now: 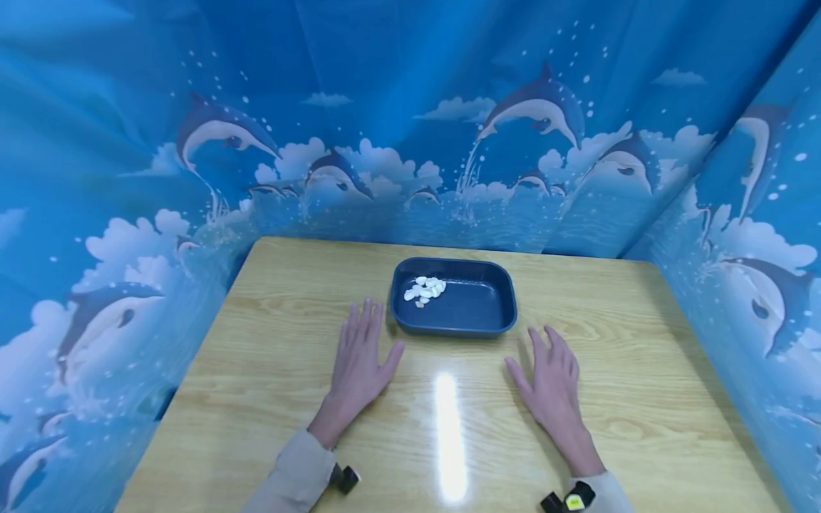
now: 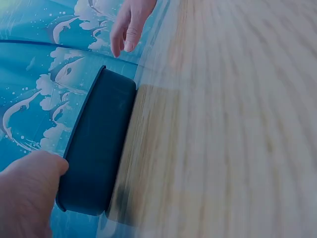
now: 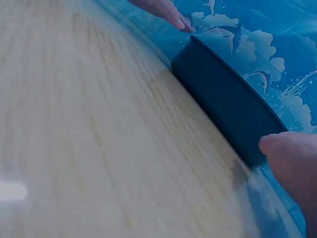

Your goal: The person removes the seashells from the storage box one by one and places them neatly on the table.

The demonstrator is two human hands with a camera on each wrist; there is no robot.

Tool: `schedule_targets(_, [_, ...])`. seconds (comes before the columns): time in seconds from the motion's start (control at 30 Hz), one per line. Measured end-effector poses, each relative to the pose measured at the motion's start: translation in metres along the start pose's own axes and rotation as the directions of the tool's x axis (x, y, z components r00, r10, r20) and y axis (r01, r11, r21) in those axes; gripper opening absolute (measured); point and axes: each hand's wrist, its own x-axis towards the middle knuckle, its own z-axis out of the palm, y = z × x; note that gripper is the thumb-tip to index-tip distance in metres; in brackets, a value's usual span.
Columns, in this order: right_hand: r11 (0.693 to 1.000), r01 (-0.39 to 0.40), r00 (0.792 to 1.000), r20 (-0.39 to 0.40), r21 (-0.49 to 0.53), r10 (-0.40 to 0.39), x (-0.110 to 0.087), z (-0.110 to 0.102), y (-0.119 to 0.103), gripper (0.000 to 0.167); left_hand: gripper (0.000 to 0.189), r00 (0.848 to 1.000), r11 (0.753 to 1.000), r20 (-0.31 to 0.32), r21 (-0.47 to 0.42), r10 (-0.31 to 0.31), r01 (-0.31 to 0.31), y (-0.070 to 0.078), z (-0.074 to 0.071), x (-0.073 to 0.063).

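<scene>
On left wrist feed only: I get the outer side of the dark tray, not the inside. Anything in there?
Observer: Yes. Head view shows a cluster of small white pieces toward the left end of the dark tray.
Operator: I only catch a bit of the left hand. How do its fingers lie?
Observer: In the head view its fingers extend forward, just left of the tray.
Operator: Any glare on the table?
Observer: Yes, the head view shows a bright streak on the near side of the tray, between the left hand and the right hand.
</scene>
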Motion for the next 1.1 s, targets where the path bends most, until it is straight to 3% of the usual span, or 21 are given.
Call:
schedule_targets(0.07, [0.999, 0.030, 0.995, -0.101, 0.041, -0.026, 0.004, 0.002, 0.001, 0.061, 0.087, 1.000, 0.999, 0.005, -0.032, 0.006, -0.006, 0.000, 0.001, 0.002])
schedule_targets(0.13, [0.991, 0.109, 0.970, -0.227, 0.075, -0.089, 0.009, 0.003, 0.001, 0.046, 0.088, 1.000, 0.997, 0.000, -0.072, 0.019, -0.019, 0.000, 0.002, 0.005])
schedule_targets(0.27, [0.940, 0.330, 0.861, -0.438, 0.093, -0.259, 0.023, 0.005, -0.003, 0.024, 0.087, 0.999, 0.989, -0.012, -0.145, 0.039, -0.040, 0.002, 0.003, 0.014])
schedule_targets(0.37, [0.894, 0.437, 0.798, -0.498, 0.093, -0.338, 0.032, 0.007, -0.009, 0.020, 0.085, 0.998, 0.983, -0.014, -0.176, 0.060, -0.061, 0.002, 0.004, 0.021])
schedule_targets(0.47, [0.868, 0.487, 0.777, -0.502, 0.095, -0.380, 0.041, 0.007, -0.017, 0.020, 0.082, 0.996, 0.977, -0.005, -0.192, 0.089, -0.089, 0.002, 0.006, 0.028])
schedule_targets(0.63, [0.837, 0.533, 0.767, -0.490, 0.126, -0.415, 0.054, 0.010, -0.030, 0.020, 0.081, 0.992, 0.975, 0.022, -0.190, 0.121, -0.115, 0.002, 0.006, 0.037])
schedule_targets(0.8, [0.814, 0.555, 0.769, -0.479, 0.172, -0.423, 0.067, 0.014, -0.044, 0.019, 0.089, 0.992, 0.983, 0.080, -0.166, 0.094, -0.080, 0.004, 0.002, 0.045])
schedule_targets(0.9, [0.813, 0.541, 0.797, -0.440, 0.215, -0.414, 0.075, 0.017, -0.053, 0.019, 0.095, 0.988, 0.984, 0.138, -0.172, 0.071, -0.046, 0.002, -0.003, 0.052])
schedule_targets(1.1, [0.836, 0.458, 0.875, -0.317, 0.301, -0.365, 0.089, 0.024, -0.065, 0.018, 0.105, 0.966, 0.976, 0.253, -0.219, 0.048, 0.008, -0.002, -0.013, 0.062])
